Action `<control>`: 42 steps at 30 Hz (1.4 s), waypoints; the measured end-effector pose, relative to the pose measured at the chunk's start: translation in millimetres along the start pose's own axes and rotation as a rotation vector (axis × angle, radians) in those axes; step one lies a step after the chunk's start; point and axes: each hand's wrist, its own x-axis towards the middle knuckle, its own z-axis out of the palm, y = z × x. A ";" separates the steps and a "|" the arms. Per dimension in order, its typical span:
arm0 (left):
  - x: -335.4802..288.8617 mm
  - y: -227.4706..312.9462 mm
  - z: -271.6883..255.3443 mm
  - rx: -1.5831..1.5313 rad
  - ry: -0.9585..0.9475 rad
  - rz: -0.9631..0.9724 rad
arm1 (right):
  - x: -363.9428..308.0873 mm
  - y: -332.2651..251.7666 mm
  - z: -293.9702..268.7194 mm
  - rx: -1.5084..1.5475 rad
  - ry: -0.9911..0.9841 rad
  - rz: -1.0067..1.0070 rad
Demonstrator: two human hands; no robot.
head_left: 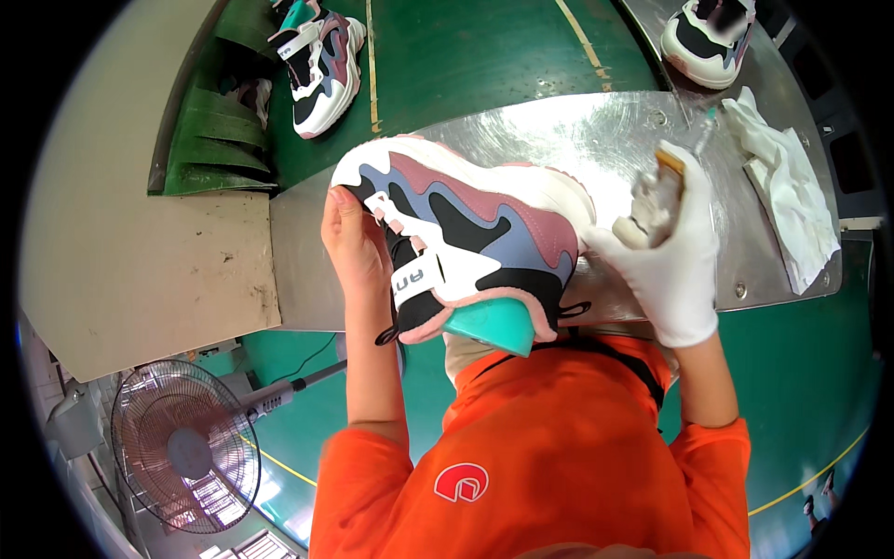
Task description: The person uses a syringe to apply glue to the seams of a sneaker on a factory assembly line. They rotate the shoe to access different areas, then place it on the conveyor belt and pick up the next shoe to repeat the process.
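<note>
A sneaker (466,224) in white, mauve, blue-grey and black is held tilted over the metal plate, its thick white sole facing away from me. A teal shoe last (494,323) fills its opening. My bare left hand (354,238) grips the toe end, thumb on the upper and the other fingers mostly hidden. My right hand (675,252), in a white glove, is curled at the heel end, its thumb at the sole edge. Between its fingers is a small brownish-yellow piece (670,163), its kind unclear; the greyish patch by the fingertips is blurred.
A white cloth (787,191) lies at the right of the metal plate (521,126). Similar sneakers stand on the green belt (466,56) at far left (326,74) and at far right (706,47). Green flaps (219,121) hang at the left, above a standing fan (186,452).
</note>
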 end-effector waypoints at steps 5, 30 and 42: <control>-2.1 4.3 6.1 0.015 0.035 0.004 | -23.1 11.7 -74.7 0.089 0.154 0.059; -2.3 6.8 8.9 0.083 0.133 -0.131 | 5.6 5.7 -66.9 1.089 -0.684 0.566; 6.4 -5.0 0.9 0.201 0.249 -0.166 | -1.7 39.4 -69.7 1.305 -0.680 0.491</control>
